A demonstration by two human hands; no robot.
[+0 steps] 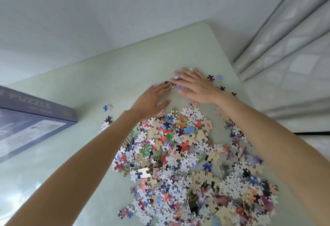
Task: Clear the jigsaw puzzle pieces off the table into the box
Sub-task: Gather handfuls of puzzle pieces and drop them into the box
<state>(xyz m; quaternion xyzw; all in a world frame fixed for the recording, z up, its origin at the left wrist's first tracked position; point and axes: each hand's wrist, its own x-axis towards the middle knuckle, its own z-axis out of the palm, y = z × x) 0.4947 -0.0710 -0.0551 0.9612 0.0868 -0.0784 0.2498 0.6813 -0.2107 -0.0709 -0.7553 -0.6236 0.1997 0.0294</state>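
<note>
A big heap of colourful jigsaw pieces (187,156) covers the near right part of the pale green table (110,75). My left hand (151,99) lies flat on the table beyond the heap, fingers straight. Beside it, my right hand (194,86) is spread flat, palm down, over a few loose pieces at the far side. Its fingertips touch small pieces (176,79). The dark blue puzzle box (34,118) lies at the left edge, partly out of frame.
Stray pieces lie near the right hand (210,78) and left of the heap (107,107). A grey curtain (285,50) hangs right of the table. The white wall runs behind the table's far edge.
</note>
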